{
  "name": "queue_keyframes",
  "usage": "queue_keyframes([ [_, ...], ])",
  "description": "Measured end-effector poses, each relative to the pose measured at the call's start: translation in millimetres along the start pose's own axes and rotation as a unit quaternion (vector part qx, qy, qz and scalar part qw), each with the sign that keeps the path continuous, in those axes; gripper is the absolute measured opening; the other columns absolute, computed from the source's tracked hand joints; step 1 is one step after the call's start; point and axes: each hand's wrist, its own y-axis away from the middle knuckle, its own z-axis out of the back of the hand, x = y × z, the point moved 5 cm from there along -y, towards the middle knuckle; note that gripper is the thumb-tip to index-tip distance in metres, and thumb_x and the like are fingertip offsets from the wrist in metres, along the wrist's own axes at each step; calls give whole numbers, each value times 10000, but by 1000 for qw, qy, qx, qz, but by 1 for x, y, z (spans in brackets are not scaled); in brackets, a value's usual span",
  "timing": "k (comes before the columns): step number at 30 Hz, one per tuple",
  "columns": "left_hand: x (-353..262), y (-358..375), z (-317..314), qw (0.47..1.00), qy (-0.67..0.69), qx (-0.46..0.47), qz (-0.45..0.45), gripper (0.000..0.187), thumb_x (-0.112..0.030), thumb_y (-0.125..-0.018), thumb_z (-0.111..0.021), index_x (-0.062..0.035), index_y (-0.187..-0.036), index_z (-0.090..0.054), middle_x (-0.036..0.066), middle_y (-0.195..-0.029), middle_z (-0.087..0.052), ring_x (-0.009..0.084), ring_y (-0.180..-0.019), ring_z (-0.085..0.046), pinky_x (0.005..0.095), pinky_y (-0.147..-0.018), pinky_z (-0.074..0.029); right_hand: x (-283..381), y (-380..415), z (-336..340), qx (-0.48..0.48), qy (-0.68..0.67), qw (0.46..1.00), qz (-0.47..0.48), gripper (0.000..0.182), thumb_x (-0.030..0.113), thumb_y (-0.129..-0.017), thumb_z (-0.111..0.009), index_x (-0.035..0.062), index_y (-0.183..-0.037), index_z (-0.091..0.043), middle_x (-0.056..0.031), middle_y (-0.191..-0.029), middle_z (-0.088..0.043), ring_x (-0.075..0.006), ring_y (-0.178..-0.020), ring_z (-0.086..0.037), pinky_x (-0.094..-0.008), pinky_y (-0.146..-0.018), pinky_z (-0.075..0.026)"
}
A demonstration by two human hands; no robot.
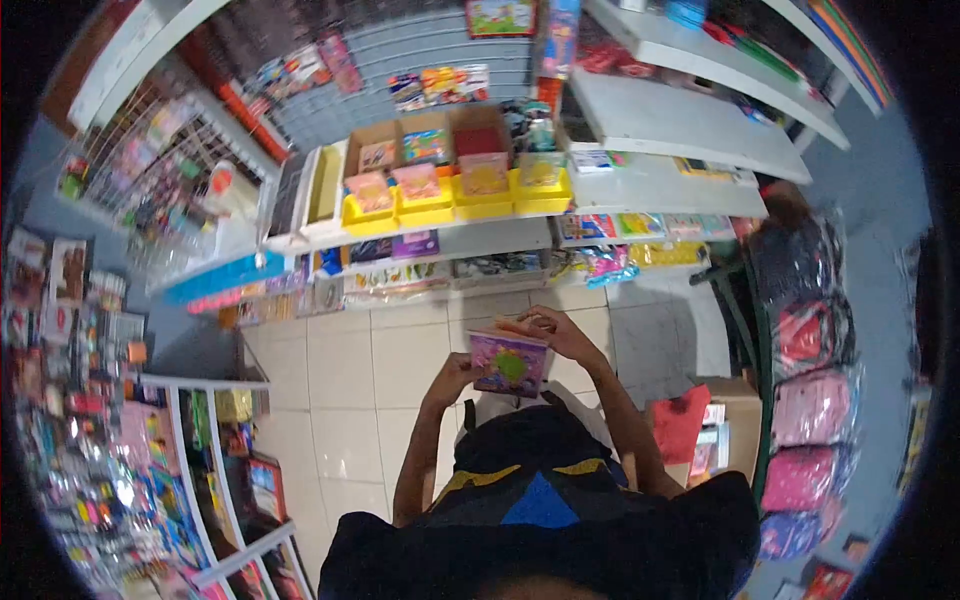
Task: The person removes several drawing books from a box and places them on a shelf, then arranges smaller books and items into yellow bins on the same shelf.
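In front of my body I hold a flat purple packet (508, 364) with a round green patch on its front. My left hand (455, 379) is closed on its left edge. My right hand (560, 334) pinches at the top right corner, where a peach-coloured flat piece (513, 326) sticks up along the upper edge. What this piece is, I cannot tell. Ahead of my hands, a row of yellow bins (428, 210) with pink-fronted packets lines the shelf edge.
White shelves (690, 110) with goods stand ahead and to the right. Plastic-wrapped bags (815, 407) hang on the right, beside an open cardboard box (741, 425) with a red sheet. A white shelf unit (190, 450) and crowded small goods fill the left. Tiled floor (345, 390) lies below.
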Motion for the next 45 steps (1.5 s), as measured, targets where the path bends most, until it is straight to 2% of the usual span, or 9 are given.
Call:
queue_keyframes([
  [6, -4, 48, 28, 982, 54, -181, 20, 195, -137, -822, -677, 15, -944, -669, 63, -907, -668, 122, -804, -611, 288, -752, -490, -8, -37, -37, 162, -44, 985, -47, 387, 86, -877, -576, 52, -1255, -504, -112, -1020, -617, -170, -856, -617, -305, -690, -546],
  [13, -7, 19, 37, 975, 101, -195, 34, 215, -129, -840, -656, 29, -986, -650, 69, -921, -665, 121, -801, -607, 281, -732, -494, -11, -81, -29, 165, -69, 984, -17, 316, 163, -899, -581, 44, -1188, -541, -77, -1019, -630, -168, -863, -626, -309, -750, -535],
  [22, -54, -118, 43, 987, 96, -122, 37, 241, -123, -852, -628, 29, -1040, -620, 75, -920, -656, 143, -812, -631, 284, -742, -532, -13, -115, 91, -79, -205, 973, -68, 277, 206, -916, -541, 71, -1158, -546, -68, -1006, -615, -176, -905, -621, -351, -780, -531],
  [26, -63, -163, 60, 987, 110, -116, 2, 241, -91, -850, -610, 38, -1053, -609, 85, -957, -654, 162, -830, -644, 298, -744, -540, -21, -124, 149, -161, -274, 942, -113, 436, 242, -902, -552, 108, -1288, -400, -69, -1112, -563, -229, -962, -592, -433, -804, -525],
  [27, -72, -168, 64, 985, 122, -118, -12, 239, -86, -850, -606, 41, -1053, -607, 84, -958, -655, 161, -827, -646, 297, -743, -540, -17, -124, 156, -152, -323, 931, -73, 452, 241, -888, -576, 130, -1282, -383, -75, -1155, -536, -257, -940, -589, -489, -790, -531],
  [30, -83, -175, 76, 966, 182, -181, -32, 207, -61, -858, -586, 34, -1041, -602, 80, -963, -654, 157, -846, -645, 293, -761, -532, -9, -142, 170, -121, -341, 928, -87, 466, 251, -882, -586, 151, -1286, -378, -76, -1175, -520, -265, -960, -586, -500, -800, -529],
  [34, -94, -168, 102, 935, 246, -251, -51, 215, -56, -867, -573, 17, -1070, -580, 87, -1007, -641, 166, -878, -638, 296, -769, -524, 5, -171, 164, -112, -260, 956, -74, 490, 247, -895, -564, 142, -1329, -363, -71, -1209, -523, -253, -1037, -581, -464, -820, -533],
  [38, -109, -161, 130, 913, 261, -295, -103, 240, -50, -862, -572, 5, -1095, -555, 86, -1016, -634, 180, -888, -636, 312, -783, -524, 22, -214, 139, -69, -286, 956, -23, 476, 214, -900, -546, 104, -1333, -378, -67, -1188, -548, -183, -922, -624, -383, -787, -556],
  [45, -142, -156, 184, 890, 267, -346, -130, 308, -52, -865, -562, -12, -1164, -502, 86, -1097, -590, 196, -970, -606, 343, -840, -509, 46, -255, 87, -99, -257, 961, -35, 475, 219, -889, -554, 88, -1321, -405, -66, -1140, -576, -160, -879, -626, -327, -758, -549],
])
